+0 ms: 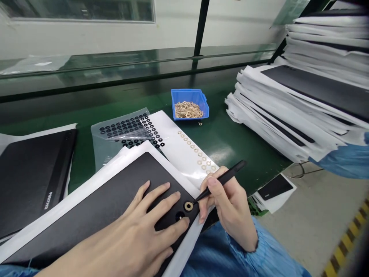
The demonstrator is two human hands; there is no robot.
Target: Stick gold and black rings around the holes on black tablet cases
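Note:
My left hand (138,227) lies flat with fingers spread on a black device cover (95,219). Under the cover is a white protective sheet (173,169). In my right hand (232,211) is a pair of black tweezers (232,172), gripped like a pen. Their tip touches a small gold-coloured ring (186,207) that sits around a round opening near the cover's corner. A second dark round opening (179,215) is just below it, by my left fingertips.
Ahead are a blue bin (190,115) of gold-coloured rings, a white sheet (168,125) bearing rows of rings, and a clear film (98,142) with black rings. Another black cover (25,173) lies left. Stacked covers with white sheets (245,100) rise at right.

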